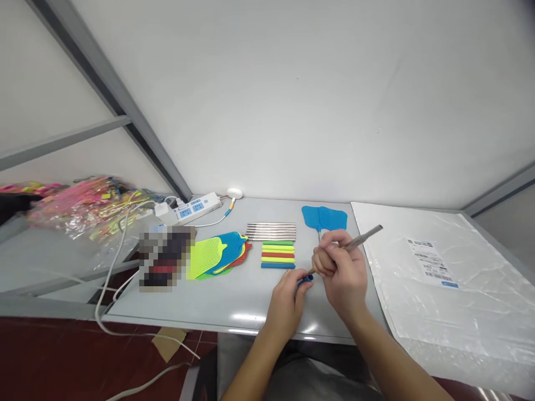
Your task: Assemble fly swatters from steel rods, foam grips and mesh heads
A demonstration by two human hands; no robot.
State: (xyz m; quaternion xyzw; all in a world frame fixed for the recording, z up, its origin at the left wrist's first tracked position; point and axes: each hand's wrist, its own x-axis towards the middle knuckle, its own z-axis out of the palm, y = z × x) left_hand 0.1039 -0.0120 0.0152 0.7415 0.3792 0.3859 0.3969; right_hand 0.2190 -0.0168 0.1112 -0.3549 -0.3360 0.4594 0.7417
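Note:
My left hand (288,295) is closed around a short blue handle sleeve (308,278), its open end facing right. My right hand (345,273) grips a metal rod (368,236) that slants up to the right. The rod's lower end is at the mouth of the blue sleeve; whether it is inside I cannot tell. Behind my right hand lie blue fly swatter heads (321,216) with a thin stem. Left of my hands are a row of coloured handle sleeves (278,255) and a row of metal rods (271,231).
Perforated fly swatter heads (207,257) in several colours lie stacked at left, beside a blurred-out object (165,259). A power strip (198,207) with white cables stands behind. A white plastic package (426,278) covers the table's right side. Bagged colourful items (92,206) lie far left.

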